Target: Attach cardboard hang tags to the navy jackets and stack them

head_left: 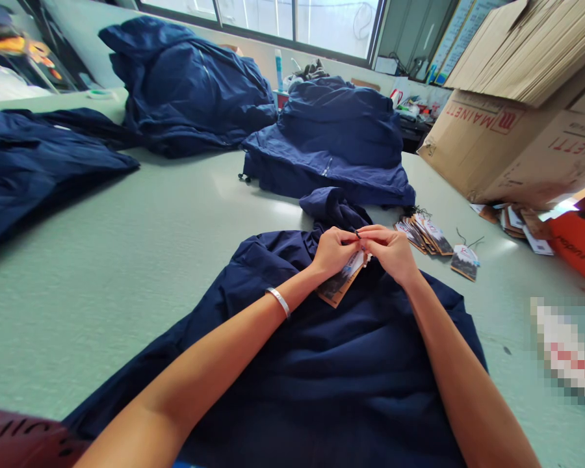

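A navy blue hooded jacket [322,364] lies spread on the table in front of me, its hood [334,203] pointing away. Over its collar, my left hand [335,250] and my right hand [387,250] meet, fingertips pinched together. Between them shows a bit of dark cord [357,234]. A printed hang tag [340,286] with a brown lower edge dangles under my left hand, over the jacket. Both hands are closed on the tag's cord, as far as it shows; the fingertips hide the exact grip.
Several hang tags [426,234] lie piled right of the hood, with one single tag [465,260] beside them. Navy garments are stacked in a near pile [331,136] and a far-left pile [190,91]; another garment [39,162] lies left. A cardboard box [507,149] stands at right.
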Motion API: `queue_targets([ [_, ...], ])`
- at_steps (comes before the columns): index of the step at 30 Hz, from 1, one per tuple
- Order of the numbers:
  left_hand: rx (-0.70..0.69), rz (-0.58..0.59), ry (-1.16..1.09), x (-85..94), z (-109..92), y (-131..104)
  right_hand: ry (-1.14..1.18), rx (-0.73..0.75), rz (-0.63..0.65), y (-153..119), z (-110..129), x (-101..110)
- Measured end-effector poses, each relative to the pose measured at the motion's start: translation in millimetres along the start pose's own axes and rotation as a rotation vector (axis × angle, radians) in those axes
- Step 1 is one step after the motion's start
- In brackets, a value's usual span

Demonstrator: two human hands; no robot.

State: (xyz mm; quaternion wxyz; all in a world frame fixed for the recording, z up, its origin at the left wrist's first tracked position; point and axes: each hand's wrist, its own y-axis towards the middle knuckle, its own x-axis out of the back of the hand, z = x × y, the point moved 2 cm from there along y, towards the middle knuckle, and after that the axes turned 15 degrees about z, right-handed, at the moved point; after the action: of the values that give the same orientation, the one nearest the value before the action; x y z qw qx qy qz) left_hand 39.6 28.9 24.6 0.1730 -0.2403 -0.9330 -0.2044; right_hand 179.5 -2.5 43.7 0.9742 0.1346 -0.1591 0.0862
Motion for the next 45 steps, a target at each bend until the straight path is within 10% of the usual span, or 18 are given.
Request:
queue_targets([
  [21, 0.088, -0.029, -0.165, 1.4, -1.1, 1.5, -0.494, 0.099, -0.038, -0.8, 2.2, 3.7],
  [45, 0.198, -0.047, -0.473, -4.5, 4.9, -1.0, -0.464, 0.213, -0.015, 0.6, -7.6, 1.0],
])
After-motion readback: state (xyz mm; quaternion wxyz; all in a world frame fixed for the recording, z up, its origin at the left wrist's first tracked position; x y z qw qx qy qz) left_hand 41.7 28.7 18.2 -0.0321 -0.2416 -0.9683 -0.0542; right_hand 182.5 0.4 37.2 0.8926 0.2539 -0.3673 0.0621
